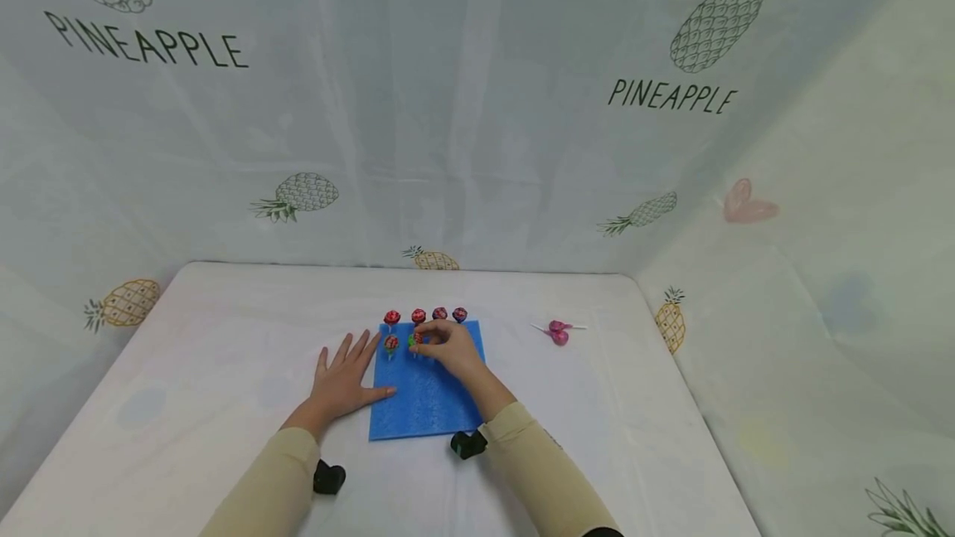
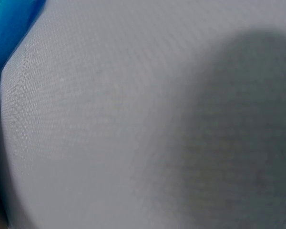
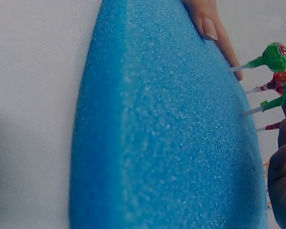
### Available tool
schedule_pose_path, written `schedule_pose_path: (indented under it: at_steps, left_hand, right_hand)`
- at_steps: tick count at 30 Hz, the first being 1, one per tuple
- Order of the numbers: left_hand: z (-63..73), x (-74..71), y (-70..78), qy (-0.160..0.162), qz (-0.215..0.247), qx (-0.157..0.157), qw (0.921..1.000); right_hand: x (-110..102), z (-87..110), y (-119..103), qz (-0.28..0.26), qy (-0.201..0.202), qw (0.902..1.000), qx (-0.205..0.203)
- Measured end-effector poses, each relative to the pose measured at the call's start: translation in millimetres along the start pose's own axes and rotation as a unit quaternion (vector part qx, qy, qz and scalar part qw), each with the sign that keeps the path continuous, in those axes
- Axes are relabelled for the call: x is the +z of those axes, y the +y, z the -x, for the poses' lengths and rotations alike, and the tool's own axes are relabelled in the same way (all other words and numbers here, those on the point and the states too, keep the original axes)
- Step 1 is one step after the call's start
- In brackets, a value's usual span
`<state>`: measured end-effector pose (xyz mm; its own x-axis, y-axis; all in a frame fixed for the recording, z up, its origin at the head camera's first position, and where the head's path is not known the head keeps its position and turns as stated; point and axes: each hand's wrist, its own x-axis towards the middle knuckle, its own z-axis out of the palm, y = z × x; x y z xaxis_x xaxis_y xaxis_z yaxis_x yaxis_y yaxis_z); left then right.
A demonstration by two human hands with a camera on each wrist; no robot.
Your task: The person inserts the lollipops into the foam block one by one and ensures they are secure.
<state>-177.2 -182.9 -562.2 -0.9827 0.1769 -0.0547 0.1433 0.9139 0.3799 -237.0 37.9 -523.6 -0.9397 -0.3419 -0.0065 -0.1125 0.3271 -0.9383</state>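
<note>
A blue foam board lies on the table, with lollipops standing upright by their sticks in it. My right hand is over the board and pinches the wrapped head of a green lollipop in the nearer row. In the right wrist view that lollipop has its stick in the foam, and the right hand is partly cut off. Left of it stands another green and red lollipop. My left hand rests with fingers spread at the board's left edge, its thumb on the foam.
A farther row holds several red and dark lollipops along the board's back edge. Two pink lollipops lie on the table to the right. Dark wrist-camera mounts sit below the wrists. A pineapple-print curtain hangs behind.
</note>
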Motion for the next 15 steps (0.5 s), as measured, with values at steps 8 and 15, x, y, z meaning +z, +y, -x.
schedule_pose_path:
  at_steps: [8,15]
  left_hand:
    - [-0.6,0.7,-0.3,0.004,0.003,0.003,1.0]
    - [-1.8,1.6,-1.3,0.003,0.0,0.003,1.0]
  right_hand:
    - [1.0,0.5,2.9,0.0,-0.002,1.0,0.003]
    - [2.1,1.2,5.3,-0.007,0.0,1.0,0.004]
